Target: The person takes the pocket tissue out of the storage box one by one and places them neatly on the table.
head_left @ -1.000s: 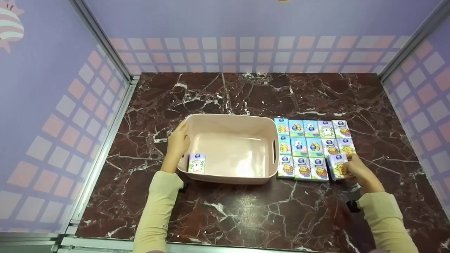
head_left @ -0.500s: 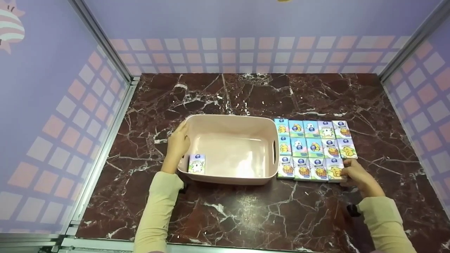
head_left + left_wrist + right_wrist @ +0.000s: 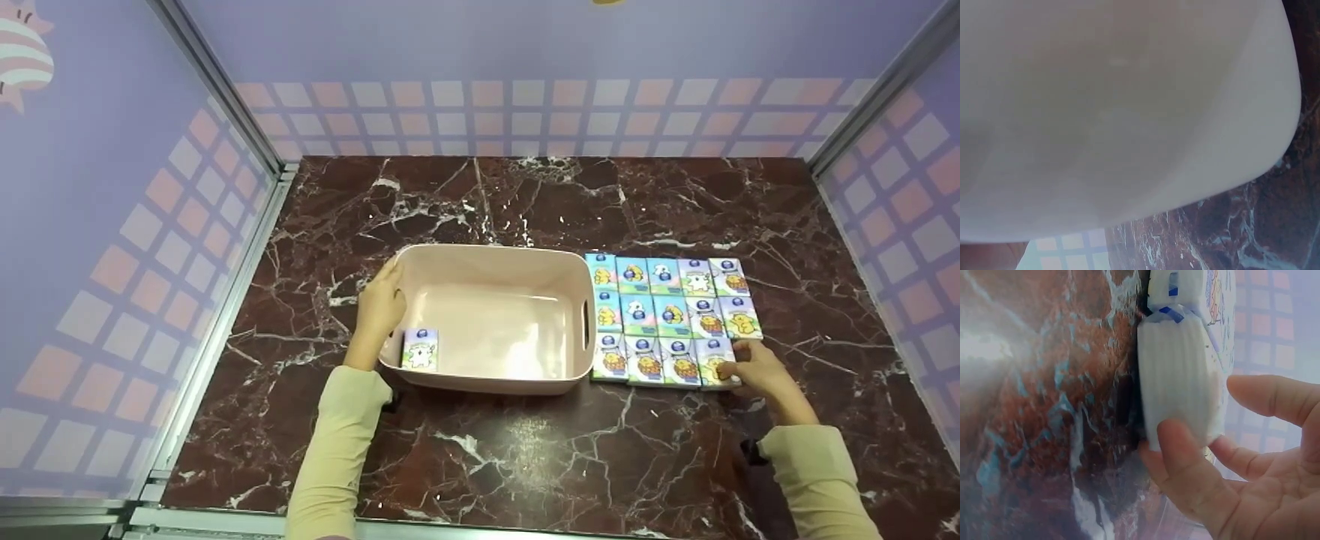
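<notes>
A pale pink plastic storage basket (image 3: 487,384) stands mid-table, with one pocket tissue pack (image 3: 420,351) in its near left corner. My left hand (image 3: 380,304) holds the basket's left rim; the basket wall (image 3: 1129,112) fills most of the left wrist view. Against the basket's right side lie three rows of printed tissue packs (image 3: 673,315). At the right end of the nearest row, my right hand (image 3: 761,369) touches a purple tissue pack (image 3: 712,356). In the right wrist view, relaxed fingers (image 3: 1176,444) meet the end of that pack (image 3: 1182,377), its thumb beside the printed face.
The table (image 3: 525,465) is dark red marble with white veins. Purple panels with pink and white squares (image 3: 480,112) enclose its back and sides. A metal rail (image 3: 450,529) runs along the front edge.
The purple tissue pack, earlier tilted in my right hand, now lies flat against the nearest row's end. My right thumb has since shifted slightly left over it. The left hand and basket stay put.
</notes>
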The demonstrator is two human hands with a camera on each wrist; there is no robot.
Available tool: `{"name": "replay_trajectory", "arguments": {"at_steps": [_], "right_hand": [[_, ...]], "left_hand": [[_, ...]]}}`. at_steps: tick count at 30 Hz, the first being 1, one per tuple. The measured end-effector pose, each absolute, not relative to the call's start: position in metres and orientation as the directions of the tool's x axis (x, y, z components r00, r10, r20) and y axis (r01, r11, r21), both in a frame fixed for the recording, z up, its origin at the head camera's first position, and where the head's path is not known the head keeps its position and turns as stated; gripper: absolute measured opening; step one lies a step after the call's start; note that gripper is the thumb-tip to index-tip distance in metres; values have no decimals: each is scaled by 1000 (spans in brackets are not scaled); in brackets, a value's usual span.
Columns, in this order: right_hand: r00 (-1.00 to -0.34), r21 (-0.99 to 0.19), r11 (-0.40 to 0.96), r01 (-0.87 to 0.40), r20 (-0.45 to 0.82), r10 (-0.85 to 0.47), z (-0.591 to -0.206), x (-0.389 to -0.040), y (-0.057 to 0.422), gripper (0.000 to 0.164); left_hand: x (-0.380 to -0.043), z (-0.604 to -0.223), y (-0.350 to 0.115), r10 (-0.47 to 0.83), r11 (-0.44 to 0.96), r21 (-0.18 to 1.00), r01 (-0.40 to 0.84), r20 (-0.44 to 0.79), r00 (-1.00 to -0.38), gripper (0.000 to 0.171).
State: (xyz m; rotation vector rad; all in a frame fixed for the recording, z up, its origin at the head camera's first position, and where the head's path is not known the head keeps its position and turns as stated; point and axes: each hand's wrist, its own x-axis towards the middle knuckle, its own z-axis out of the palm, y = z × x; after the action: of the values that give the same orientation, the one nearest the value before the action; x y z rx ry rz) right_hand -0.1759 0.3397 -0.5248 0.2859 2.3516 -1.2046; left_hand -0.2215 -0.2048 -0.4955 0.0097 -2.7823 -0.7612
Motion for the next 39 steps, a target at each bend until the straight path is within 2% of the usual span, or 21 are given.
{"name": "replay_trajectory", "arguments": {"at_steps": [8, 15, 18, 27, 32, 39], "right_hand": [[-862, -685, 621, 382, -506, -28, -523, -176, 338, 68], [-866, -708, 588, 390, -499, -27, -519, -175, 337, 67], [-863, -675, 641, 367, -503, -36, -513, -177, 337, 68], [-911, -626, 754, 201, -403, -92, -478, -196, 321, 67], [-924, -653, 743, 144, -357, -134, -461, -208, 301, 68], [-925, -710, 704, 20, -279, -256, -438, -224, 269, 58]], "left_hand": [[-222, -496, -205, -74, 864, 499, 68, 259, -963, 47], [-222, -496, -205, -77, 861, 504, 62, 250, -965, 47], [-222, -495, -205, -78, 860, 506, 58, 243, -967, 47], [-222, -498, -205, -78, 867, 493, 68, 270, -960, 47], [-221, -497, -205, -78, 864, 500, 65, 261, -962, 47], [-222, -497, -205, -78, 870, 489, 63, 264, -961, 46]]}}
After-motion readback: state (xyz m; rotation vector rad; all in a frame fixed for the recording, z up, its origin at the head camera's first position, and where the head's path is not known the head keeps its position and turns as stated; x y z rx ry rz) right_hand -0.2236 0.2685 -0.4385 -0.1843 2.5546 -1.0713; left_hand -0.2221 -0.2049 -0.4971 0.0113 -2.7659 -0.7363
